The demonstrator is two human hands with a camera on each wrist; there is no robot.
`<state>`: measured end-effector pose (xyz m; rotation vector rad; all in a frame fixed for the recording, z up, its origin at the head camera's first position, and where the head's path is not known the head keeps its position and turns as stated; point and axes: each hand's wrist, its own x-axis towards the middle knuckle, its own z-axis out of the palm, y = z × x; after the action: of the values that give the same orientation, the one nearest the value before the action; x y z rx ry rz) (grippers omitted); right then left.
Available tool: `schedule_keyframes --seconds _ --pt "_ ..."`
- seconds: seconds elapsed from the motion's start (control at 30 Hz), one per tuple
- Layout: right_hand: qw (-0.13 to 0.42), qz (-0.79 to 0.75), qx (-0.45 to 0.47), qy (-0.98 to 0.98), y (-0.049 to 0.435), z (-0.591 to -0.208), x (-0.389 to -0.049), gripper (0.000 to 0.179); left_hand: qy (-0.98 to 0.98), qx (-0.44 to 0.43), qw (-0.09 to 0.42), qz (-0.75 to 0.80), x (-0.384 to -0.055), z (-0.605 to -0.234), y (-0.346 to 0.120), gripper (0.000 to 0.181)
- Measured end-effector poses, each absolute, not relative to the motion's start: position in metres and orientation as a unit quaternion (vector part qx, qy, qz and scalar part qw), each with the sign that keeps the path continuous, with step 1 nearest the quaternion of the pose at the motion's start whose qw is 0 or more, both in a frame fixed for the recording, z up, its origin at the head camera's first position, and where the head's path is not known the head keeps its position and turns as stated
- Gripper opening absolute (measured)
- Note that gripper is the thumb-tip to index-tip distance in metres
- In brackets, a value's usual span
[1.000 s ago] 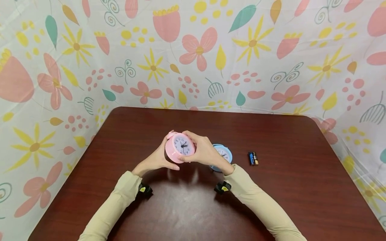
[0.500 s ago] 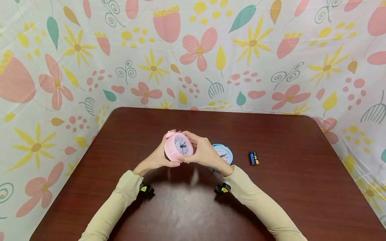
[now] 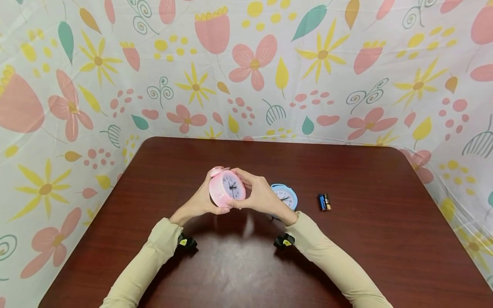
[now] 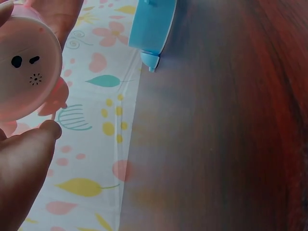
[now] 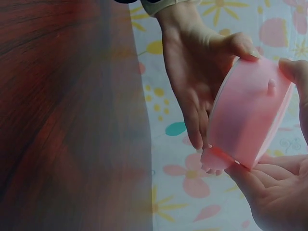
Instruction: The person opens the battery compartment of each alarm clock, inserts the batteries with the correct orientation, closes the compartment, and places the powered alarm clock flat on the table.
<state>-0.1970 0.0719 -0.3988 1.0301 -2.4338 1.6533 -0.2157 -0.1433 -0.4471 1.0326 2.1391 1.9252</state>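
Note:
A pink alarm clock point(image 3: 222, 191) is held up over the table between both hands, its white dial turned to the right. My left hand point(image 3: 197, 202) grips its left side and back, with the thumb under the lower edge. From the right, my right hand point(image 3: 259, 192) holds the rim, thumb low on the front and fingers near the top. The left wrist view shows the round back of the clock point(image 4: 29, 96), with dark openings and a ring of small holes. In the right wrist view, its smooth side point(image 5: 250, 113) has a small foot.
A blue alarm clock point(image 3: 284, 196) stands on the brown table point(image 3: 366, 248), partly behind my right wrist. Further right lie small batteries point(image 3: 324, 202) side by side. A flower-patterned cloth point(image 3: 254, 107) hangs behind the table.
The pink clock has shifted slightly left and its dial has turned further to the right. My left thumb has come up against its lower edge. The blue clock and batteries stay put.

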Motion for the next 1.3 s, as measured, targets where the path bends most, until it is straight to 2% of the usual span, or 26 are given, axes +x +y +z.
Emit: schedule_keyframes --seconds 0.23,0.63,0.83,1.17,1.3 --pt "-0.003 0.515 0.336 -0.789 0.076 -0.402 -0.2 0.072 0.714 0.323 0.04 0.62 -0.214 -0.445 -0.145 0.112" --pt "-0.013 0.445 0.353 -0.823 0.085 -0.399 -0.205 0.092 0.746 0.295 0.054 0.595 -0.209 -0.444 -0.146 0.111" --pt "0.022 0.407 0.364 -0.837 0.083 -0.392 -0.204 0.088 0.744 0.292 0.074 0.597 -0.208 -0.444 -0.144 0.108" --pt "0.032 0.383 0.392 -0.836 0.076 -0.386 -0.204 0.081 0.761 0.286 0.087 0.576 -0.209 -0.446 -0.147 0.114" --pt "0.028 0.362 0.406 -0.839 0.073 -0.383 -0.204 0.084 0.771 0.283 0.084 0.564 -0.208 -0.445 -0.149 0.115"
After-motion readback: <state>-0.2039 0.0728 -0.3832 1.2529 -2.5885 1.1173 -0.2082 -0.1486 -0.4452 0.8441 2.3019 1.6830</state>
